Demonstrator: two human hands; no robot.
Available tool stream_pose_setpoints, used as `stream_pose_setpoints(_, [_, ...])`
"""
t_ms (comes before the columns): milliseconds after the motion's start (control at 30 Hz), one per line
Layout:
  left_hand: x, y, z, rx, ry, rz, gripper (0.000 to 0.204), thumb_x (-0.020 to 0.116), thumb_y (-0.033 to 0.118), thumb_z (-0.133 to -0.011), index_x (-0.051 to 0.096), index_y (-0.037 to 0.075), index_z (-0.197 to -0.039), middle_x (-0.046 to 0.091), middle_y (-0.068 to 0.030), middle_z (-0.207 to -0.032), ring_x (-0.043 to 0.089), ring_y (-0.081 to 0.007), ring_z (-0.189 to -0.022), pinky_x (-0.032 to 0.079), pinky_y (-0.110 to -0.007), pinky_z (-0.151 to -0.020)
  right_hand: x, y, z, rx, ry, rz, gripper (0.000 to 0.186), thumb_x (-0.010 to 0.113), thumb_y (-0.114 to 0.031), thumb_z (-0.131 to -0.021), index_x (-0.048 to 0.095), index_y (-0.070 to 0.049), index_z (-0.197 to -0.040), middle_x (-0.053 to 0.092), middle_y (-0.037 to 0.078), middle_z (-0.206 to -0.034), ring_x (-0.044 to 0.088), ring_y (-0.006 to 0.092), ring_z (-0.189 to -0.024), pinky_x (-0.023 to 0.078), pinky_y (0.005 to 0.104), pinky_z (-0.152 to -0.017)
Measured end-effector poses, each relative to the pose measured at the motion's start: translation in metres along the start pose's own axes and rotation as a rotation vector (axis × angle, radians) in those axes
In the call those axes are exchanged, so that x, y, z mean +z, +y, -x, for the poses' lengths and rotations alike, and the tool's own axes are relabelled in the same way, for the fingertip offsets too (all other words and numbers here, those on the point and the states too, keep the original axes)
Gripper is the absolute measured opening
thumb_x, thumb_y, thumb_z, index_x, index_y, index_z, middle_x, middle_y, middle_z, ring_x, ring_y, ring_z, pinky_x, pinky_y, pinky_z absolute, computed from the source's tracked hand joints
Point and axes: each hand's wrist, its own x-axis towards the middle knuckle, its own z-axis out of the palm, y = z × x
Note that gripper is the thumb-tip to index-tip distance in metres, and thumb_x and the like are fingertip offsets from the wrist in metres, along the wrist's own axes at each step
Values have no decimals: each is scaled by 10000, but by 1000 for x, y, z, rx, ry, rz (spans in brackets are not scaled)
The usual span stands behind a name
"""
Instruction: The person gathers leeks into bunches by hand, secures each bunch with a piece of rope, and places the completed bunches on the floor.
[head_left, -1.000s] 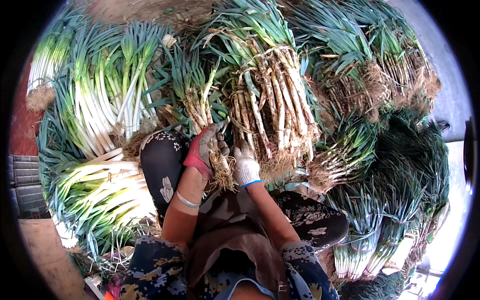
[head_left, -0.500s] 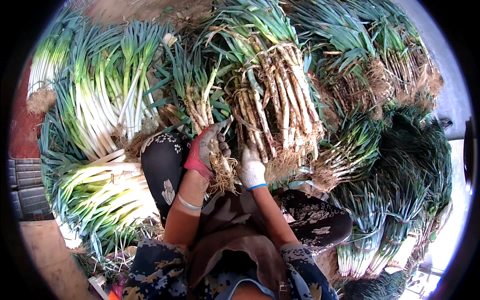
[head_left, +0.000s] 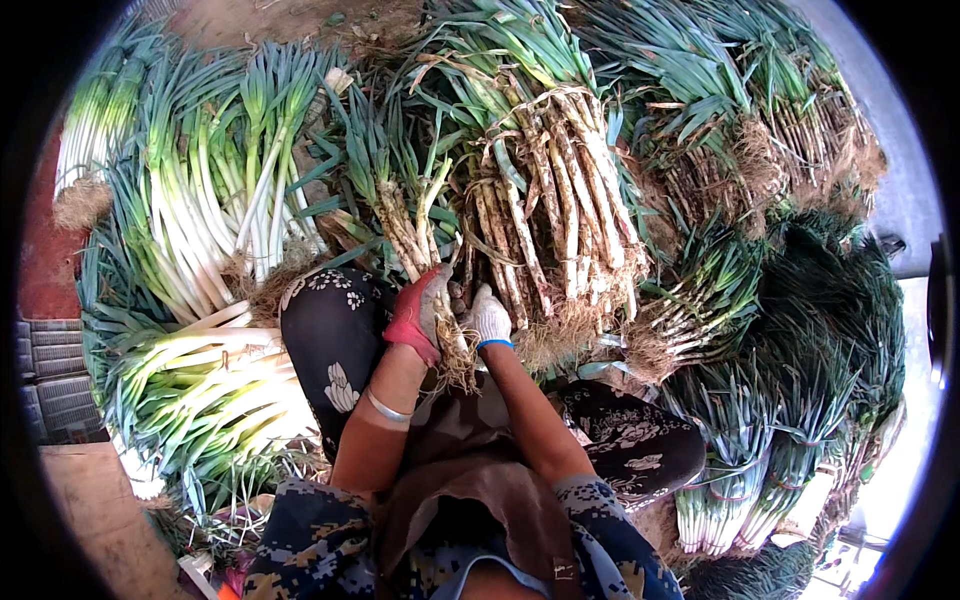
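My left hand (head_left: 418, 312), in a red glove with a dirty grey palm, is wrapped round a small bunch of green onions (head_left: 405, 228). Their soil-stained stalks lean up and away, and the tangled roots hang below my fist. Close beside it is my right hand (head_left: 490, 318), in a white glove with a blue cuff. Its fingers are bent in toward the small bunch; what they hold, if anything, is hidden. Just beyond lies a large tied bundle of brown-streaked green onions (head_left: 565, 190), roots toward me, its lower stalks near my right fingers.
Peeled white green onions (head_left: 195, 220) lie at the left, with another pile (head_left: 215, 385) nearer me. Unpeeled bundles (head_left: 720, 150) fill the far right. A loose bunch (head_left: 705, 300) and banded thin bundles (head_left: 740, 480) lie at the right. Dark plastic crates (head_left: 55, 370) stand at the left edge.
My right hand has shifted left and slightly nearer me, away from the large bundle and against the small bunch. My left hand has come slightly nearer with its green onions.
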Motion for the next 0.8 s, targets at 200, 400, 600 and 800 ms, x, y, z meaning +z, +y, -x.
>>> stream_pose_setpoints(200, [0, 2, 6, -13, -30, -41, 203, 647, 316, -865, 594, 121, -888, 562, -13, -700, 562, -174, -564, 515, -356, -526, -39, 19, -1, -84, -99, -305, 492, 639, -391, -835, 577, 41, -1063, 662, 215, -908, 643, 319, -846, 501, 422, -756])
stream_pose_setpoints(400, [-39, -18, -40, -7, -210, 64, 293, 612, 292, -889, 623, 51, -1056, 657, -76, -977, 632, -240, -808, 529, -361, -741, -135, -29, 28, 14, -374, -743, 521, 591, -391, -859, 575, 40, -1151, 613, 80, -828, 549, 139, -663, 451, 281, -568])
stream_pose_setpoints(600, [-1, -28, -58, 125, -247, -43, 417, 674, 295, -834, 615, 72, -1182, 632, -62, -1112, 592, -225, -1006, 458, -365, -882, -97, 6, 29, -271, -123, -511, 411, 566, -329, -887, 587, 23, -1098, 632, 239, -908, 607, 375, -879, 467, 431, -779])
stream_pose_setpoints(800, [9, -19, -75, 91, -515, 19, 361, 600, 246, -865, 592, 21, -1147, 638, -68, -934, 623, -208, -802, 519, -328, -738, -138, -5, 58, -341, 60, -140, 310, 592, -307, -877, 607, -26, -1009, 613, 214, -976, 604, 362, -924, 478, 439, -807])
